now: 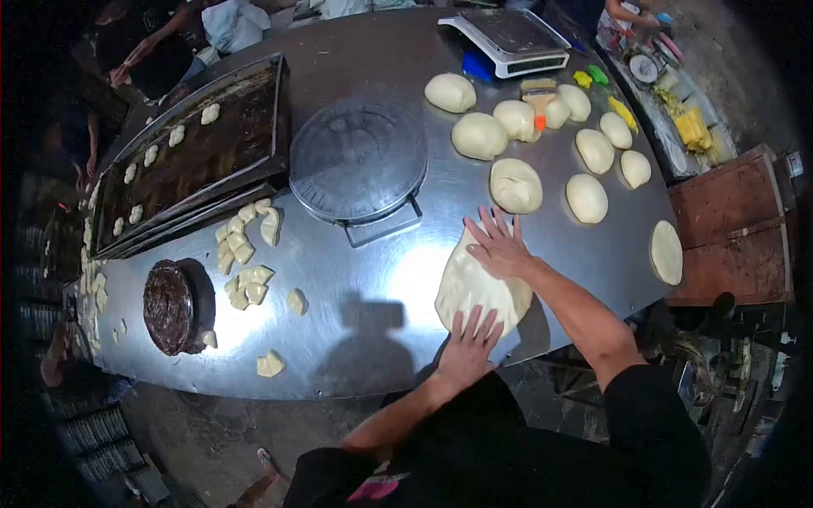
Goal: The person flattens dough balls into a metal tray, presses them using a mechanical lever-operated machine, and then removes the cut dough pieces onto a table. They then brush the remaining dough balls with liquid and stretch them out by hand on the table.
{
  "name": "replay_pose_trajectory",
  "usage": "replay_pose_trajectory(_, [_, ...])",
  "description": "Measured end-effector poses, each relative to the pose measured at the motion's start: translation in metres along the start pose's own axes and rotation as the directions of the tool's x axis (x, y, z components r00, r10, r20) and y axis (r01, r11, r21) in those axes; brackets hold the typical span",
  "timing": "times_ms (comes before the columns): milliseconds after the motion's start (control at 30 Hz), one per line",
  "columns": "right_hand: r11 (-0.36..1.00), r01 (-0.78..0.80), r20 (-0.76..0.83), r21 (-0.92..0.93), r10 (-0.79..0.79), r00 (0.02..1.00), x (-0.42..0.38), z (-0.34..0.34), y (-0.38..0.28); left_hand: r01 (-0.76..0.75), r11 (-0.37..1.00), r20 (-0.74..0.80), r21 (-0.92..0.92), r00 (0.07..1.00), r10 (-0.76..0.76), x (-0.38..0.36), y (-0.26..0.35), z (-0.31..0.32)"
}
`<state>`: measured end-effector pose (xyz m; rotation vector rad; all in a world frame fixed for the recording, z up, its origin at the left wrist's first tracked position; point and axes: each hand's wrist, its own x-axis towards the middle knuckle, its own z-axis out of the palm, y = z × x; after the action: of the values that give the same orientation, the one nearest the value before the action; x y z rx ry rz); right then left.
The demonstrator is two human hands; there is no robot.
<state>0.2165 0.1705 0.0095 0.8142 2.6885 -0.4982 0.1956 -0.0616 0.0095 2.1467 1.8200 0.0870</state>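
Note:
A flattened sheet of pale dough lies on the metal table near its front edge. My left hand rests on the dough's lower edge with its fingers spread. Flat on the upper right part of the same dough is my right hand, fingers apart. Just beyond it sits a round dough ball with a folded top. Several smooth dough balls stand farther back, and a brush with an orange tip lies among them.
A round metal lid is left of the dough balls. Stacked dark trays hold small dough pieces. A bowl of dark filling and cut dough sit at left. A scale stands at the back. Other people work beyond the table.

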Motion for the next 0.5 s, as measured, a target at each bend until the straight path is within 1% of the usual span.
replay_pose_trajectory(33, [1.000, 0.003, 0.009, -0.001, -0.003, 1.000, -0.007, 0.019, -0.017, 0.005, 1.000, 0.003, -0.008, 1.000, -0.005, -0.010, 0.007, 0.006])
replay_pose_trajectory(100, [0.996, -0.046, -0.157, -0.076, 0.033, 0.987, 0.005, 0.049, -0.055, 0.035, 0.996, -0.027, -0.087, 0.999, -0.038, -0.003, 0.008, 0.016])
replay_pose_trajectory(133, [0.996, -0.091, -0.184, -0.019, 0.086, 0.979, 0.008, 0.038, -0.078, 0.044, 0.998, 0.078, -0.048, 0.996, -0.041, -0.001, 0.011, 0.019])
replay_pose_trajectory(167, [0.997, -0.067, -0.196, -0.037, 0.059, 0.979, 0.032, 0.029, -0.083, 0.049, 0.999, 0.180, -0.009, 0.983, -0.047, 0.003, 0.009, 0.013])
replay_pose_trajectory(200, [0.996, -0.080, -0.222, -0.037, 0.070, 0.973, 0.042, 0.024, -0.084, 0.053, 0.998, 0.116, 0.029, 0.992, -0.056, 0.004, 0.006, 0.012])
replay_pose_trajectory(233, [0.994, -0.110, -0.224, -0.027, 0.102, 0.969, 0.030, 0.036, -0.088, 0.045, 0.998, 0.073, 0.048, 0.996, -0.048, -0.005, 0.014, 0.008])
replay_pose_trajectory(267, [0.990, -0.141, -0.276, 0.016, 0.140, 0.951, 0.029, 0.042, -0.096, 0.074, 0.997, -0.056, -0.032, 0.996, -0.076, -0.004, 0.016, 0.020])
replay_pose_trajectory(300, [0.991, -0.132, -0.282, 0.010, 0.129, 0.951, 0.021, 0.054, -0.111, 0.082, 0.996, -0.065, -0.028, 0.994, -0.084, -0.007, 0.019, 0.040])
replay_pose_trajectory(333, [0.995, -0.103, -0.269, 0.009, 0.102, 0.958, 0.014, 0.061, -0.126, 0.098, 0.988, -0.127, -0.120, 0.985, -0.113, -0.001, 0.021, 0.063])
replay_pose_trajectory(367, [0.997, -0.082, -0.244, 0.012, 0.082, 0.966, 0.008, 0.061, -0.140, 0.102, 0.970, -0.178, -0.220, 0.974, -0.143, 0.001, 0.022, 0.063])
replay_pose_trajectory(400, [0.996, -0.088, -0.187, -0.007, 0.085, 0.979, 0.011, 0.058, -0.149, 0.188, 0.971, -0.170, -0.151, 0.962, -0.213, 0.004, 0.028, 0.064])
replay_pose_trajectory(433, [1.000, -0.019, -0.206, 0.008, 0.020, 0.978, 0.012, 0.060, -0.148, 0.164, 0.974, -0.160, -0.157, 0.969, -0.189, -0.002, 0.033, 0.061])
replay_pose_trajectory(500, [0.994, 0.023, -0.208, 0.108, 0.000, 0.978, 0.008, 0.055, -0.141, 0.054, 0.998, -0.032, -0.033, 0.998, -0.056, -0.003, 0.024, 0.049])
